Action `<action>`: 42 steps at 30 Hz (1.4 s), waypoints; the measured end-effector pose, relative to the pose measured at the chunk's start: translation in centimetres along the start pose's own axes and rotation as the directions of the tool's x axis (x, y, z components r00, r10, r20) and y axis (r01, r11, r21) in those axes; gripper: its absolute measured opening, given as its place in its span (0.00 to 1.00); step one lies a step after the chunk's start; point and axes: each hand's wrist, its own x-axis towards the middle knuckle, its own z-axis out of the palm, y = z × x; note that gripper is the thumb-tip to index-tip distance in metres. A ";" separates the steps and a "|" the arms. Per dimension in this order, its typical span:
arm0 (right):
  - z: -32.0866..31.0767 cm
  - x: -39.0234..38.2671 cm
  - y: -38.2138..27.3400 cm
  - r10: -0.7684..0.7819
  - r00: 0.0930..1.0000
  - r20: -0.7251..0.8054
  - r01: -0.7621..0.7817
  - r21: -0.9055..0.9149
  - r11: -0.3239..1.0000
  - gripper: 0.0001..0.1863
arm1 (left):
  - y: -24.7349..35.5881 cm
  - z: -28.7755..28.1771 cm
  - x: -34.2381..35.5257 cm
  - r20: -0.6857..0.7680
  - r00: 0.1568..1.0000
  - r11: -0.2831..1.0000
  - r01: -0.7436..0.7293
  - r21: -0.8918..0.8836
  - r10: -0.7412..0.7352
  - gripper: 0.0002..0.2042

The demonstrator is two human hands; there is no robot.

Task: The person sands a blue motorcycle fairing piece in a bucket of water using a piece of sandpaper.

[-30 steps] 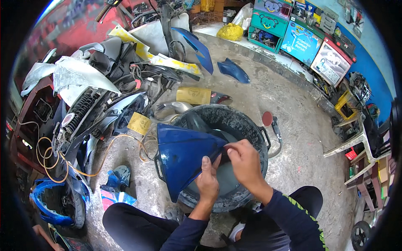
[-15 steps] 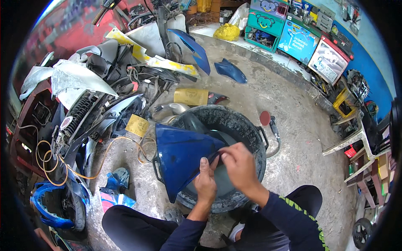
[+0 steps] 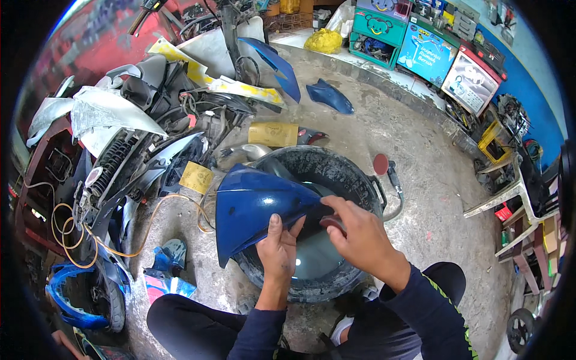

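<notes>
A glossy blue motorcycle body panel (image 3: 258, 201) is tilted over the left side of a big black tub (image 3: 369, 231), which has cloudy water in it. My left hand (image 3: 278, 246) grips the panel's lower edge, thumb in front and the other fingers partly hidden behind. Close to the panel's pointed right end, my right hand (image 3: 363, 234) is closed on a small dark red piece of sandpaper (image 3: 333, 224). A dark, rounded part (image 3: 281, 173) leans inside the tub, mostly hidden by the panel.
Motorcycle parts (image 3: 114, 150) are heaped on the left, with an orange hose (image 3: 153, 225) trailing from them. Yellow sandpaper sheets (image 3: 273, 134) lie beyond the tub. A sander with a round red pad (image 3: 381, 164) rests on its right. Another blue panel (image 3: 330, 97) lies farther off.
The panel has shifted slightly up and left and turned its face toward me. My right hand has moved down and right, off the panel's tip, showing the sandpaper.
</notes>
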 end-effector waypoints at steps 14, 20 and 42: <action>0.3 -0.2 0.9 -0.312 0.933 0.181 0.327 -0.064 0.943 0.32 | 0.4 -0.9 0.4 0.011 0.998 0.993 0.066 -0.102 -0.065 0.16; 0.4 -0.1 0.4 -0.280 0.931 0.233 0.244 0.175 0.954 0.30 | 0.6 -0.1 0.0 0.052 0.991 0.988 0.127 -0.093 -0.123 0.17; -1.8 0.8 1.6 -0.163 0.972 0.171 0.131 0.182 0.975 0.19 | 1.3 -0.8 0.7 0.069 0.987 0.976 0.157 -0.153 -0.148 0.20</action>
